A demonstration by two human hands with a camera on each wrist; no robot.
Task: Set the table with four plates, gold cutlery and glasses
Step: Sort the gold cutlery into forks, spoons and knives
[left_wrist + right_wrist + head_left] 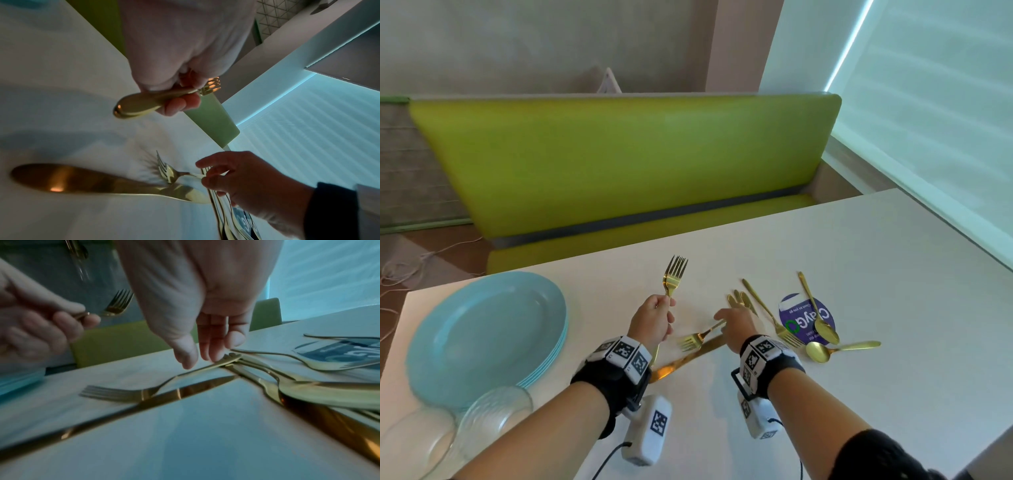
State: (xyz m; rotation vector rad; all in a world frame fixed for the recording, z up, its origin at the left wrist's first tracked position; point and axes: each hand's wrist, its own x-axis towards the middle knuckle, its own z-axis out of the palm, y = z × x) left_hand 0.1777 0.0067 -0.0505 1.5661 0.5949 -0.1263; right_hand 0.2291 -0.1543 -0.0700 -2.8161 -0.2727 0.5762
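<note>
1. Two glasses point(462, 425) sit at the lower left of the head view, nearest the camera, just beside the stack of blue plates point(482, 335); both stand grouped at the table's near corner, which I judge to be a supply spot, since no place is laid yet.
2. Low in the centre, a gold knife point(688, 358) lies diagonally on the white table point(859, 394), its handle running under the left wrist; a fork on the table point(698, 339) crosses over its blade.
3. Slightly further in, the right hand point(736, 325) reaches down, palm low, fingers straight and close together; in the right wrist view its fingertips point(213, 353) touch that fork's handle end, thumb just beside it, nothing gripped yet; I judge it is about to pinch it up.
4. Left of centre, the left hand point(654, 322) curls round a bunch of forks point(674, 274), tines up and away, clear of the table; that reads as collecting forks together.
5. Right of centre, the loose cutlery pile point(774, 318) with two spoons point(825, 329) lies on and around a purple round sticker point(806, 317).
6. Across the upper frame, a green bench point(619, 161) backs the table.
</note>
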